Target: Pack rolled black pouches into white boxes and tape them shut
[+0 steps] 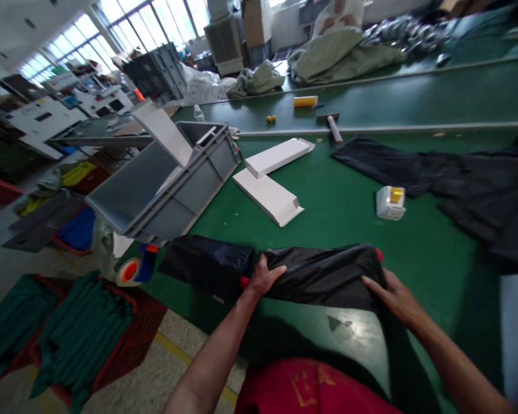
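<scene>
Black bundle (323,277), lower centre, is held by left hand (264,277) and right hand (395,298), likely soft, slippery, best gripped at ends

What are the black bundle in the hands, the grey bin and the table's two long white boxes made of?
Black bundle: perhaps plastic film or coated fabric, slightly glossy, judging by its creases and highlights.
Grey bin: probably rigid plastic, satin; its walls look moulded and ribbed.
Long white boxes: likely matte cardboard, with folded end flaps.
</scene>
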A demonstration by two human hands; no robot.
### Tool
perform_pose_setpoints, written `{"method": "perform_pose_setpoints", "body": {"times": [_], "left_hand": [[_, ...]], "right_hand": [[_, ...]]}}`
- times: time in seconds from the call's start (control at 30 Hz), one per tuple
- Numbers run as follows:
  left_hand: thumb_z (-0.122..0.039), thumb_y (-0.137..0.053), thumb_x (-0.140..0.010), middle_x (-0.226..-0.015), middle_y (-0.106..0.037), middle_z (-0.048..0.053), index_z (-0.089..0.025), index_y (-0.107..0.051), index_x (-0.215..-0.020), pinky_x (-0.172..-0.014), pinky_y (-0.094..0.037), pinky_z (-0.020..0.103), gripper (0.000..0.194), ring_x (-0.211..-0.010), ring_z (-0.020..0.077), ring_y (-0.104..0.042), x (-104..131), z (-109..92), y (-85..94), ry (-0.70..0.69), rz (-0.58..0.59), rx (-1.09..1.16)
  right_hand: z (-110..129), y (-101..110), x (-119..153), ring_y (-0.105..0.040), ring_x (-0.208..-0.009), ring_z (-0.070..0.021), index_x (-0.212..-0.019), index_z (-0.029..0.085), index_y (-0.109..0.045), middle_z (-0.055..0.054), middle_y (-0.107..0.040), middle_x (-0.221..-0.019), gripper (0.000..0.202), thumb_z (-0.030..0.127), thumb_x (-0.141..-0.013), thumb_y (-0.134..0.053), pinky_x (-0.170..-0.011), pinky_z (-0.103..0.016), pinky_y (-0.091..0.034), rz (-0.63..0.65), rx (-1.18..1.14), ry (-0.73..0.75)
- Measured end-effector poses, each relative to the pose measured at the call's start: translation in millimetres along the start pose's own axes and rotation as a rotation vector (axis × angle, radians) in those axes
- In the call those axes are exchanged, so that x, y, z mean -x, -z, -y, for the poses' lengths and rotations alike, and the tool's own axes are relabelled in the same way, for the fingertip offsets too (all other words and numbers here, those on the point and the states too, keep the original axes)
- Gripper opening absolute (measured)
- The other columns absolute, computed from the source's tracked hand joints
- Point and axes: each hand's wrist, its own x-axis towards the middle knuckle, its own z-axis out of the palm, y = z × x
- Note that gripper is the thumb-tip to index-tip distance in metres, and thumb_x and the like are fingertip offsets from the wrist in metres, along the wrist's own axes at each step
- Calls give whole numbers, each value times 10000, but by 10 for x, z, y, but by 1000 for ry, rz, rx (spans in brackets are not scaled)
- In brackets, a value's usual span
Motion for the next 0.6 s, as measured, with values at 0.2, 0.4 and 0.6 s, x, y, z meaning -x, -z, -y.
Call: {"method": "perform_pose_setpoints", "body": {"times": [0.2, 0.4, 0.6], "left_hand": [[-355, -698, -793, -1253, -612, 141, -129, -376, -1391, -1021, -447, 418, 716, -1184, 252, -573, -15, -47, 36, -126, 5, -253], [-446, -606, -861, -1471, -402, 213, -105, -358, -1448, -1043, -389, 558, 723, -1347, 354, -382, 48, -339, -116, -334, -250, -989], [-493, -490, -909, -1550, -311, 116, -326, -401, -1437, -1068, -205, 721, 561, -1428, 357, -245, 30, -227, -445, -529, -1, -1088]], "right_hand": [[1, 13, 69, -561, -1141, -300, -1239, 204, -593, -94, -625, -1204, 600, 598, -785, -573, -995, -429, -449, -30, -10, 53], [150, -110, 131, -605, -1012, -295, -1035, 185, -690, -128, -655, -1045, 465, 543, -817, -486, -926, -433, -481, -178, 144, 99], [213, -186, 248, -558, -1103, -316, -834, 206, -739, -139, -607, -1204, 357, 454, -838, -481, -998, -487, -405, -363, 180, 37]]}}
